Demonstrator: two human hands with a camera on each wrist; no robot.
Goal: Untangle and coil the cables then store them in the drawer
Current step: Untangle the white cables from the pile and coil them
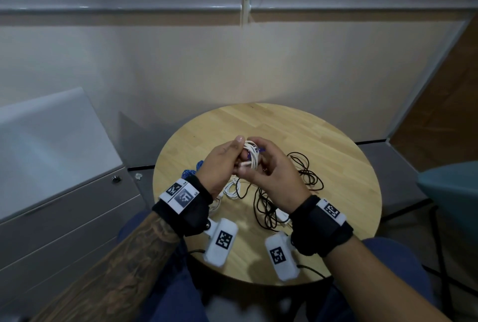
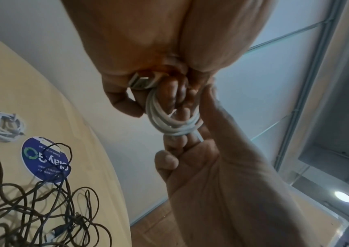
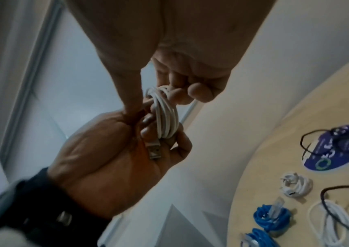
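A white cable (image 1: 250, 154), wound into a small coil, is held above the round wooden table (image 1: 336, 156). My left hand (image 1: 239, 152) grips the coil (image 3: 167, 117) with curled fingers, and the cable's USB plug (image 3: 154, 149) lies against its palm. My right hand (image 1: 258, 158) pinches the same coil (image 2: 169, 122) from the other side, its fingertips on the loops. A tangled black cable (image 1: 284, 192) lies on the table under my right wrist. The grey drawer unit (image 1: 64, 205) stands shut at the left.
On the table lie two blue coiled cables (image 3: 271, 215), a small white coiled cable (image 3: 296, 185), a loose white cable (image 1: 232, 189) and a purple round sticker (image 2: 44, 160). A teal chair (image 1: 450, 192) stands at the right. A wall runs close behind the table.
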